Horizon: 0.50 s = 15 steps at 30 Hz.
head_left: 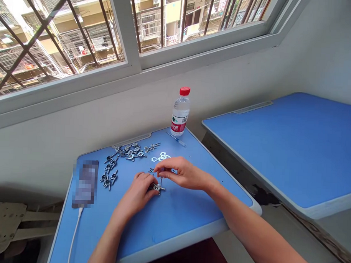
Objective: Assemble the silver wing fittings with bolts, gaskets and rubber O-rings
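Observation:
My left hand (143, 188) rests on the blue desk, thumb and fingers closed on a small metal fitting (157, 187) with a short stem pointing right. Above it, my right hand (178, 172) is pinched, fingertips down toward the fitting. A thin upright piece (161, 180) shows under those fingertips, too small to name. Tiny dark parts (151, 170) lie just behind the right fingers, partly hidden. Several flat white gaskets (163, 156) are spread beyond that hand.
More metal fittings (131, 151) sit at the back, with black-centred ones (108, 166) at left and slimmer metal pieces (152, 146) nearby. A screwdriver (178, 140) lies before a water bottle (180, 112). A blurred phone (85, 184) with a white cable (75, 231) occupies the left edge.

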Motion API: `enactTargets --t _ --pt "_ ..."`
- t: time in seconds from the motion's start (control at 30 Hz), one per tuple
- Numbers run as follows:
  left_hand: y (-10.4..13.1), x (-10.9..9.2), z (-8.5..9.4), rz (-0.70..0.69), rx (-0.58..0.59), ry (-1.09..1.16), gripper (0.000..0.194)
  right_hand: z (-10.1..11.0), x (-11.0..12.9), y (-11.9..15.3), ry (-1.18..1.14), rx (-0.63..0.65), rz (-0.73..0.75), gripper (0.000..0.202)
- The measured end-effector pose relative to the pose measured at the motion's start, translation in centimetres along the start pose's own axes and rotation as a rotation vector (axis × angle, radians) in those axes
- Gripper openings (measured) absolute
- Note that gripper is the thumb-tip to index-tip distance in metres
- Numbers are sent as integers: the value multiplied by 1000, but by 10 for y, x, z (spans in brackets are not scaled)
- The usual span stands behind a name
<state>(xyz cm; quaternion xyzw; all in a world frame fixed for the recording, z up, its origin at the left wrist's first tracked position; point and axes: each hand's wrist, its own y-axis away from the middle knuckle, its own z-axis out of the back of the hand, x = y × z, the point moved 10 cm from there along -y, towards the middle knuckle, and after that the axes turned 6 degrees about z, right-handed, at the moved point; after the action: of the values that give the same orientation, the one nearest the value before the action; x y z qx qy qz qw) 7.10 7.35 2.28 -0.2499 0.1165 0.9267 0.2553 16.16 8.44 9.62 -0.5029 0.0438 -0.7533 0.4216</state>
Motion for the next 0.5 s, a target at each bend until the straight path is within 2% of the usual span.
enactTargets --t 0.5 --pt "-1 0 -2 -36 2 -1 5 -10 5 -1 48 89 68 19"
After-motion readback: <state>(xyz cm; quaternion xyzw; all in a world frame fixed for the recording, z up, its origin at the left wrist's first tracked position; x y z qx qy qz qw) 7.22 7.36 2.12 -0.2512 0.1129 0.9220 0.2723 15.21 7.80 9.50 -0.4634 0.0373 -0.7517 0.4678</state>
